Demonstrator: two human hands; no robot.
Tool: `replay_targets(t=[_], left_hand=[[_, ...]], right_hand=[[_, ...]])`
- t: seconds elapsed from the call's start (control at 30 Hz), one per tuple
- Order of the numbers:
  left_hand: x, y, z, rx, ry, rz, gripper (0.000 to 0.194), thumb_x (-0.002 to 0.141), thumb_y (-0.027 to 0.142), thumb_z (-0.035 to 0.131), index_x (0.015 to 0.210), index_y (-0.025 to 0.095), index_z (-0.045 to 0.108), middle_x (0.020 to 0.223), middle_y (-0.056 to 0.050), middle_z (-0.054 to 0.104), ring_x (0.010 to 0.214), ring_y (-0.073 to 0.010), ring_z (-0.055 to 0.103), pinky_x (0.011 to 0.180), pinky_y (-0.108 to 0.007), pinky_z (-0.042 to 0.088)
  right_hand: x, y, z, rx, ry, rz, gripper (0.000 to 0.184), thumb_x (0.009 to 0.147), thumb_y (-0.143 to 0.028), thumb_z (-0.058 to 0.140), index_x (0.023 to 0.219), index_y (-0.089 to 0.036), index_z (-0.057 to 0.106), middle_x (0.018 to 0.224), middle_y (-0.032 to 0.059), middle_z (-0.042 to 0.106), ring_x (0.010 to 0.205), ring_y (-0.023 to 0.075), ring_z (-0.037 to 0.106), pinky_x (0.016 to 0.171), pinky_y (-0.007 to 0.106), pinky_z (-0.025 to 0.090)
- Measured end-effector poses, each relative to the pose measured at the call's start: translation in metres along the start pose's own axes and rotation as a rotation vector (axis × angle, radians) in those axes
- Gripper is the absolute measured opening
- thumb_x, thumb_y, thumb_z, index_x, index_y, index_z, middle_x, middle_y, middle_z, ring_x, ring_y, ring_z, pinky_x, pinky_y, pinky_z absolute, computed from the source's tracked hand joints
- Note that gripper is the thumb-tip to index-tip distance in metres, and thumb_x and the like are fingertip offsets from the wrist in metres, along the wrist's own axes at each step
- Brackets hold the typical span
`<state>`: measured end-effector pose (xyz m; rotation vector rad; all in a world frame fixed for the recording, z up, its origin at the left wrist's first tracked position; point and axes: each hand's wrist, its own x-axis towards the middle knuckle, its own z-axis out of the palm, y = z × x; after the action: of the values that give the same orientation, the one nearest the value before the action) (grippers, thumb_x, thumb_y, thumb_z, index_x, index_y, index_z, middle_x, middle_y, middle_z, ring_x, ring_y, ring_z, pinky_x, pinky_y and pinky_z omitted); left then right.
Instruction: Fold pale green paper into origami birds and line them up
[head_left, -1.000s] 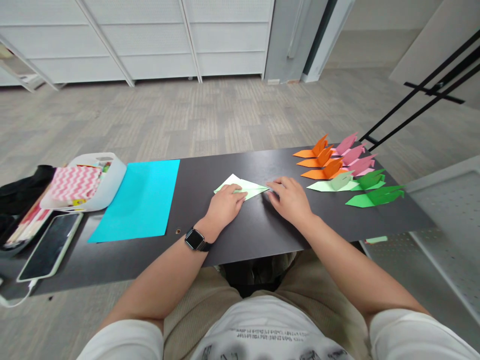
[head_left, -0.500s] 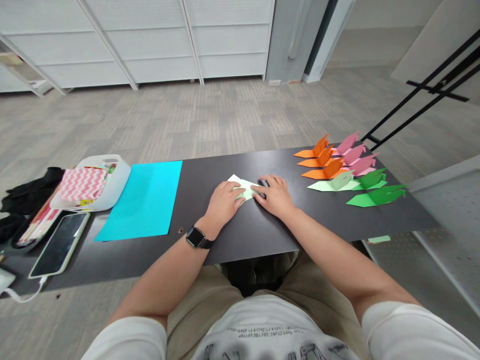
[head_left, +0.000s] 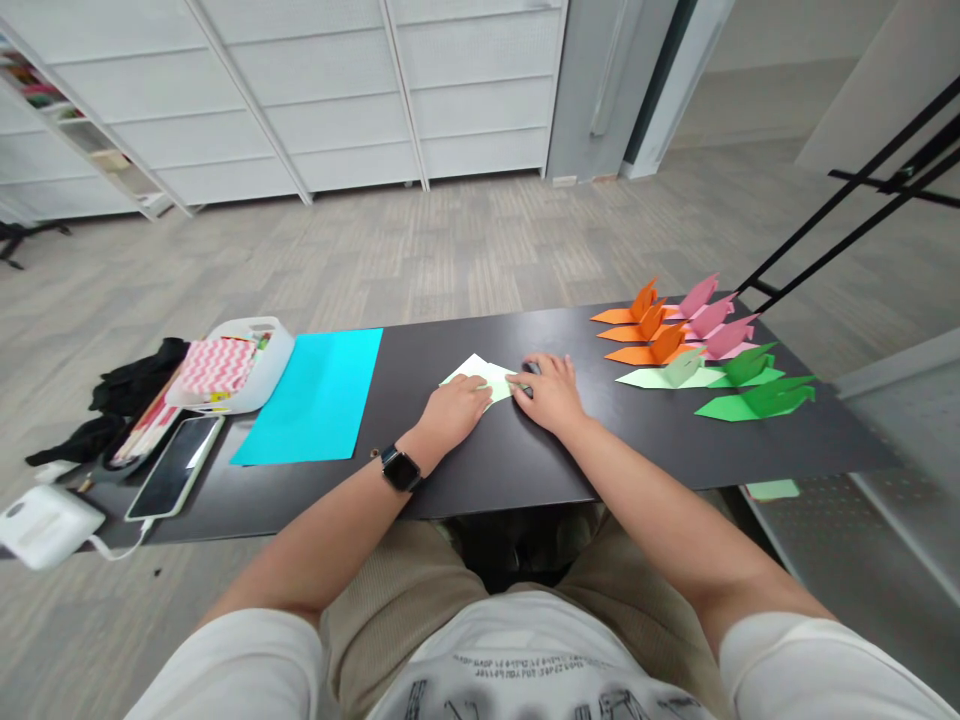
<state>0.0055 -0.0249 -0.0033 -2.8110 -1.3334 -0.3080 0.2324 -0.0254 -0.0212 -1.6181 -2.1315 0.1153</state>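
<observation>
A folded sheet of pale green paper (head_left: 480, 368) lies on the dark table in front of me. My left hand (head_left: 452, 412) presses on its near left part with the fingers together, hiding some of the sheet. The thumb and index finger of my right hand (head_left: 551, 392) grip its right corner. Beneath that hand a small dark grey thing (head_left: 532, 368) shows, too covered to make out. Folded paper cranes stand to the right: orange ones (head_left: 637, 333), pink ones (head_left: 709, 320), a pale green one (head_left: 671, 375) and green ones (head_left: 757, 400).
Turquoise paper sheets (head_left: 311, 400) lie on the left of the table (head_left: 420, 350). Beyond them are a white basket (head_left: 274, 365) with a pink zigzag cloth, a phone (head_left: 176, 468) on a cable, a white charger (head_left: 49, 525) and black fabric (head_left: 135, 380).
My left hand has slid down and back along the folded paper, uncovering more of its left side. The right hand stays at the right corner. The view has shifted slightly left.
</observation>
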Motion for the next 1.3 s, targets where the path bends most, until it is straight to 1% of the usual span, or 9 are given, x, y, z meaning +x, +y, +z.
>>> replay_targets(t=[0.07, 0.17, 0.23, 0.37, 0.5, 0.73, 0.83, 1.13, 1.3], left_hand=[[-0.005, -0.001, 0.005, -0.011, 0.011, -0.013, 0.032, 0.110, 0.032, 0.048, 0.126, 0.023, 0.074, 0.135, -0.007, 0.073, 0.116, -0.0235, 0.066, 0.101, -0.038, 0.055], [-0.015, -0.001, 0.009, -0.009, 0.013, -0.003, 0.038, 0.111, 0.032, 0.044, 0.139, 0.020, 0.067, 0.149, -0.008, 0.066, 0.130, -0.0245, 0.064, 0.117, -0.042, 0.048], [-0.024, 0.001, 0.008, 0.002, 0.009, 0.002, 0.043, 0.111, 0.035, 0.043, 0.147, 0.019, 0.061, 0.156, -0.010, 0.059, 0.143, -0.0268, 0.056, 0.125, -0.048, 0.039], [-0.040, 0.004, 0.002, 0.029, -0.020, -0.005, 0.058, 0.111, 0.046, 0.042, 0.160, 0.017, 0.046, 0.167, -0.013, 0.045, 0.157, -0.0310, 0.040, 0.130, -0.054, 0.029], [-0.048, 0.002, -0.004, 0.017, -0.059, -0.021, 0.065, 0.110, 0.053, 0.039, 0.164, 0.018, 0.040, 0.172, -0.013, 0.037, 0.160, -0.0306, 0.035, 0.131, -0.053, 0.028], [-0.048, -0.010, -0.006, 0.010, -0.077, 0.038, 0.066, 0.109, 0.056, 0.041, 0.167, 0.024, 0.036, 0.172, -0.009, 0.037, 0.163, -0.0311, 0.027, 0.134, -0.057, 0.016], [-0.050, -0.017, -0.006, 0.010, -0.086, 0.059, 0.067, 0.109, 0.057, 0.041, 0.168, 0.026, 0.034, 0.172, -0.009, 0.036, 0.163, -0.0301, 0.029, 0.134, -0.058, 0.013], [-0.058, -0.047, -0.012, 0.020, -0.103, 0.047, 0.061, 0.111, 0.051, 0.039, 0.166, 0.025, 0.038, 0.170, -0.009, 0.041, 0.160, -0.0268, 0.035, 0.134, -0.054, 0.019], [-0.047, -0.051, -0.015, 0.027, -0.070, 0.057, 0.049, 0.111, 0.045, 0.042, 0.154, 0.025, 0.057, 0.163, -0.010, 0.052, 0.149, -0.0239, 0.051, 0.132, -0.052, 0.025]], right_hand=[[0.001, 0.000, 0.001, -0.008, 0.006, 0.018, 0.025, 0.101, -0.038, 0.061, 0.114, -0.037, 0.083, 0.137, 0.0078, 0.061, 0.132, 0.0315, 0.045, 0.124, 0.070, 0.018], [0.002, 0.000, 0.003, -0.020, 0.006, 0.029, 0.025, 0.102, -0.040, 0.061, 0.112, -0.037, 0.083, 0.136, 0.0078, 0.062, 0.131, 0.0312, 0.046, 0.124, 0.070, 0.018], [0.002, 0.000, 0.005, -0.016, 0.012, 0.025, 0.024, 0.102, -0.040, 0.061, 0.112, -0.037, 0.083, 0.136, 0.0075, 0.062, 0.131, 0.0308, 0.047, 0.124, 0.069, 0.019], [0.001, 0.002, 0.007, 0.001, 0.041, 0.013, 0.025, 0.102, -0.040, 0.060, 0.111, -0.035, 0.083, 0.134, 0.0078, 0.063, 0.129, 0.0311, 0.048, 0.123, 0.069, 0.020], [0.002, 0.004, 0.008, -0.002, 0.038, 0.004, 0.025, 0.102, -0.039, 0.060, 0.112, -0.035, 0.083, 0.134, 0.0085, 0.064, 0.126, 0.0314, 0.049, 0.122, 0.070, 0.020], [0.001, 0.005, 0.010, 0.002, 0.042, -0.012, 0.026, 0.102, -0.039, 0.059, 0.113, -0.035, 0.083, 0.131, 0.0081, 0.065, 0.123, 0.0303, 0.052, 0.123, 0.069, 0.022], [0.002, 0.006, 0.010, 0.001, 0.047, -0.012, 0.025, 0.101, -0.038, 0.061, 0.112, -0.035, 0.083, 0.129, 0.0075, 0.066, 0.123, 0.0299, 0.052, 0.123, 0.068, 0.022], [0.002, 0.007, 0.012, 0.001, 0.062, -0.030, 0.025, 0.101, -0.039, 0.060, 0.111, -0.034, 0.083, 0.128, 0.0079, 0.066, 0.120, 0.0292, 0.054, 0.122, 0.068, 0.024], [0.002, 0.008, 0.010, 0.021, 0.069, -0.063, 0.027, 0.101, -0.036, 0.058, 0.111, -0.033, 0.082, 0.127, 0.0081, 0.068, 0.121, 0.0288, 0.054, 0.122, 0.067, 0.023]])
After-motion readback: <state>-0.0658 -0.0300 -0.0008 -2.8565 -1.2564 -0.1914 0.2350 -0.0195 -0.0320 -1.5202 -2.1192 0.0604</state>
